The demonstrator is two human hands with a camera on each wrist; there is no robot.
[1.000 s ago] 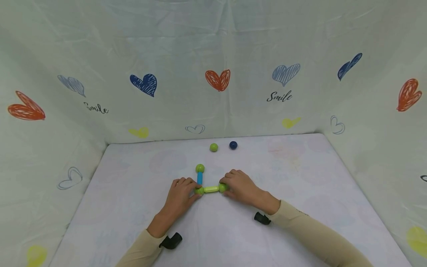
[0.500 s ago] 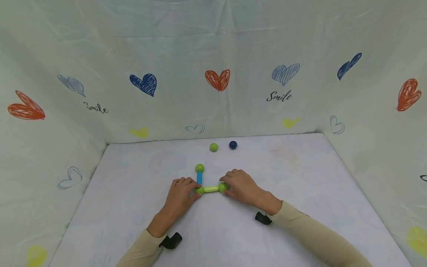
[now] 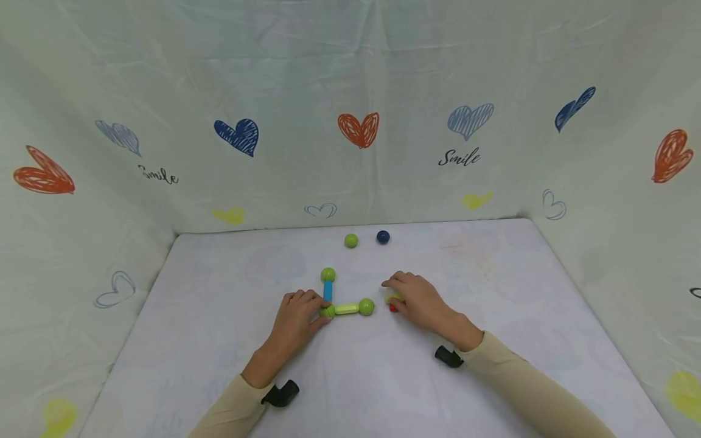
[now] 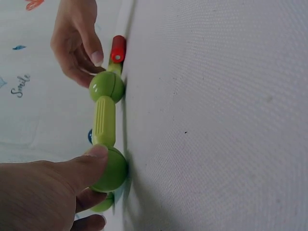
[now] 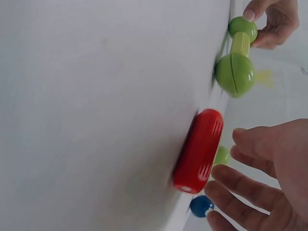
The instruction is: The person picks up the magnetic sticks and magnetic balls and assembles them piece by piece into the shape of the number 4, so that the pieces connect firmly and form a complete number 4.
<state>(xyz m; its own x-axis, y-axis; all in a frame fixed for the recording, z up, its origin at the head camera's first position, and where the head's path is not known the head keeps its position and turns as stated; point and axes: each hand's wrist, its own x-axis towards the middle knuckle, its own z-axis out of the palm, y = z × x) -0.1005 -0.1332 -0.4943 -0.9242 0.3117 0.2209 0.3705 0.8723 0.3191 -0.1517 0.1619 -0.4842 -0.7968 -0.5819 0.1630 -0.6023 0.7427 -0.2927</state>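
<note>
My left hand (image 3: 296,321) pinches a green ball (image 4: 113,171) at the corner of an L made of balls and rods. From that ball a yellow-green rod (image 3: 347,309) runs right to a second green ball (image 3: 366,306). A blue rod (image 3: 328,291) leads away from the corner to another green ball (image 3: 328,275). My right hand (image 3: 420,302) is just right of the L, its fingers spread and loosely bent. Beside its fingertips a red rod (image 5: 198,151) lies on the table, and something yellow-green (image 3: 391,298) shows by the thumb, mostly hidden.
Toward the back of the white table (image 3: 471,267) are a loose green ball (image 3: 351,241) and a dark blue ball (image 3: 383,237). A white curtain (image 3: 296,164) printed with hearts stands behind the table and along both sides.
My right hand has let go of the right-hand green ball and moved right, to the red rod, which now shows in the head view. My left hand stays on the corner ball.
</note>
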